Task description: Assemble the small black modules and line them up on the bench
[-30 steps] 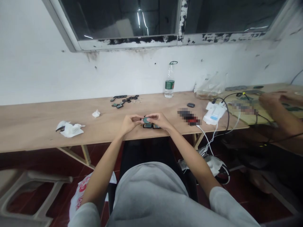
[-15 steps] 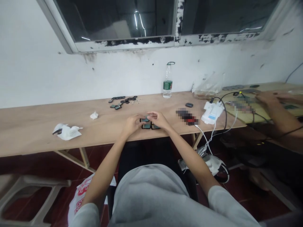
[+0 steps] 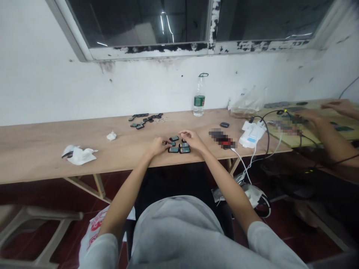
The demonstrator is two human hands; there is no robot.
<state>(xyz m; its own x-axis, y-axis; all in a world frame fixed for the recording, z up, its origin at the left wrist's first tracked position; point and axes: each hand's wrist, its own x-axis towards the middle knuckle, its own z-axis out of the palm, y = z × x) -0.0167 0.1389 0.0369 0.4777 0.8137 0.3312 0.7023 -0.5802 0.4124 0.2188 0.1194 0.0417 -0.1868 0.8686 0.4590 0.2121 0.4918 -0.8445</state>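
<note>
- table [image 3: 42, 149] is bare plywood, pale, matt, grain showing, no varnish from the look of it
- the small dark modules [image 3: 177, 146] between the left hand [image 3: 157, 146] and right hand [image 3: 192, 140] look like hard plastic with glossy greenish faces
- bottle [image 3: 199, 97] at 12 o'clock of them: clear thin plastic, shiny, green paper-ish label
- crumpled tissue [image 3: 80, 155] at 9 o'clock: soft white paper, matt
- bag [image 3: 246, 102] at 2 o'clock: thin crinkly clear plastic
- wall [image 3: 42, 86]: rough white paint, scuffed
- sweatshirt [image 3: 179, 231]: grey matt cloth
</note>
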